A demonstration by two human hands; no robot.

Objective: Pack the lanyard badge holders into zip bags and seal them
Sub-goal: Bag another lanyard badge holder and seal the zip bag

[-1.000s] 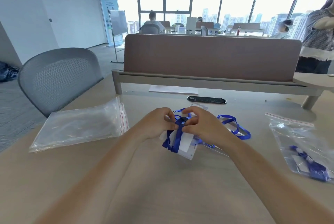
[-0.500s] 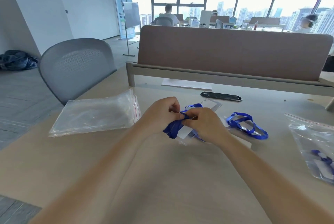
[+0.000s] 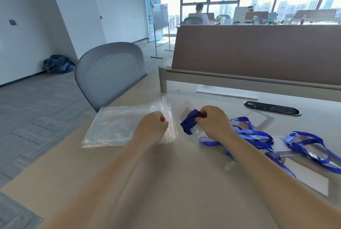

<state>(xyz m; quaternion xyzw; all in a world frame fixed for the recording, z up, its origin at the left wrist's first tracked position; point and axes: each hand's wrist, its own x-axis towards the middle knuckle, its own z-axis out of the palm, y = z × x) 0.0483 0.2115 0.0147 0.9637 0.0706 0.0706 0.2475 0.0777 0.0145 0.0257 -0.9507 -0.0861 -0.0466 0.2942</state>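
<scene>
Beige bench (image 3: 184, 182), office, item list.
1. Wadded blue lanyard (image 3: 189, 123) with clear badge holder (image 3: 198, 136), gripped in the curled fingers of the right hand (image 3: 214, 123), just right of the bags.
2. Stack of clear zip bags (image 3: 120, 125), red-striped mouths; the left hand (image 3: 151, 129) has its fingers curled at the mouth edge, pinch not discernible.
3. Loose lanyards and holders (image 3: 258, 136), further right.
4. Grey mesh chair (image 3: 108, 73); brown divider (image 3: 258, 49); standing banner (image 3: 152, 14), print illegible.

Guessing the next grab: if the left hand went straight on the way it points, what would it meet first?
Likely the red-striped zip edge of the stack of zip bags, just ahead of the left hand; depth is unclear.
</scene>
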